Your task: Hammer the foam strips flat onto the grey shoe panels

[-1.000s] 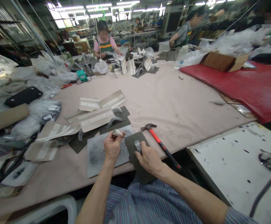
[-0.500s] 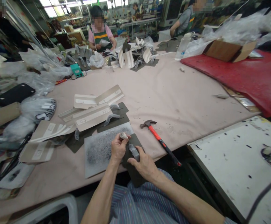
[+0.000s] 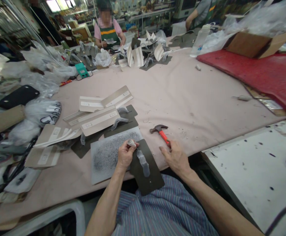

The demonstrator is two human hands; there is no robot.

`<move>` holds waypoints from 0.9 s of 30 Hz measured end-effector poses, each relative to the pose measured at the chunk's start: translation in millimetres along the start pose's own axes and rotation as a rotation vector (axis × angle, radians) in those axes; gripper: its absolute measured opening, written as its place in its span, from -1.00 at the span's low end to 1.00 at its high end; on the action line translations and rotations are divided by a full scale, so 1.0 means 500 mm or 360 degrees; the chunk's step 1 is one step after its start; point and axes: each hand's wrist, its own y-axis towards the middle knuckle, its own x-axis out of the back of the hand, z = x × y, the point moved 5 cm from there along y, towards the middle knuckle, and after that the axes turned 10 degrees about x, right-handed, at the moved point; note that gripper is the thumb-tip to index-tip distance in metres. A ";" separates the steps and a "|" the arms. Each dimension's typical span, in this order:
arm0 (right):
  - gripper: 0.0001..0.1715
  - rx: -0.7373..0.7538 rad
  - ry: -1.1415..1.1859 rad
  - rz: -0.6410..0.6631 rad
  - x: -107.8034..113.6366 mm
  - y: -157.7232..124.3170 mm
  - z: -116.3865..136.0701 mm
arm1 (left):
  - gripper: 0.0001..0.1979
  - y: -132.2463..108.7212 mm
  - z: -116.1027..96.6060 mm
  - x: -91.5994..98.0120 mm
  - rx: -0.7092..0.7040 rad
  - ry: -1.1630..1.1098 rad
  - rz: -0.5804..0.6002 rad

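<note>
My left hand is closed, thumb and fingers pinching a short whitish cylinder with a round top end. Its kind is not clear. Beside and partly under that hand lies a dark grey-green panel with a plastic-wrapped strap, reaching over the table edge toward my lap. My right hand is on the handle of a claw hammer, fingers around the red and black grip, most of which it hides. The hammer head rests on the cloth. A grey speckled slab lies left of the panel.
More panels with pale backing strips lie overlapped beyond the slab. Plastic bags crowd the left side. A red mat bears an open cardboard box at right. A white stand adjoins the table. A co-worker is across the table.
My right hand has left the strap on the dark panel and moved right onto the hammer handle. The left hand keeps its pinch on the cylinder. The view has shifted slightly.
</note>
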 end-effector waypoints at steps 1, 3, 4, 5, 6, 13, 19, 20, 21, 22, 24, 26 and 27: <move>-0.47 0.0016 -0.0190 0.0018 0.007 0.004 -0.029 | -0.73 0.000 0.002 0.000 0.0000 -0.0006 0.0006; -0.53 0.0047 -0.0495 0.0153 0.009 0.004 -0.076 | -0.74 0.000 0.005 0.000 -0.0006 0.0006 0.0018; -0.57 0.0060 -0.0582 0.0236 0.007 0.002 -0.093 | -0.75 -0.001 0.005 0.000 -0.0017 0.0032 0.0018; -0.62 0.0061 -0.0617 0.0311 0.003 0.000 -0.105 | -0.77 -0.001 0.005 0.000 -0.0031 0.0070 0.0013; -0.68 0.0045 -0.0605 0.0365 0.000 -0.001 -0.113 | -0.79 0.000 0.003 -0.001 -0.0049 0.0117 0.0006; -0.92 -0.0640 0.0837 0.0813 -0.017 0.048 -0.080 | -0.89 0.004 -0.012 -0.010 -0.0140 0.0338 0.0087; -0.61 -0.0222 0.0960 0.0532 0.066 0.070 0.058 | -0.86 -0.012 -0.012 -0.014 -0.0213 0.0404 0.0012; -0.60 -0.0006 0.0802 0.0390 0.088 0.065 0.078 | -0.84 -0.015 -0.008 -0.014 -0.0231 0.0412 0.0005; -0.60 0.0213 0.0598 0.0282 0.105 0.056 0.095 | -0.83 -0.016 -0.004 -0.015 -0.0247 0.0424 0.0005; -0.61 0.0407 0.0377 0.0240 0.115 0.045 0.109 | -0.82 -0.016 0.000 -0.014 -0.0262 0.0438 0.0003; -0.65 0.0679 -0.0009 0.0350 0.117 0.027 0.123 | -0.84 -0.016 0.007 -0.013 -0.0280 0.0481 -0.0006; -0.67 0.0849 -0.0270 0.0545 0.118 0.021 0.133 | -0.87 -0.014 0.011 -0.012 -0.0286 0.0522 -0.0024; -0.66 0.0909 -0.0340 0.0568 0.127 0.023 0.141 | -0.88 -0.014 0.011 -0.011 -0.0289 0.0531 -0.0026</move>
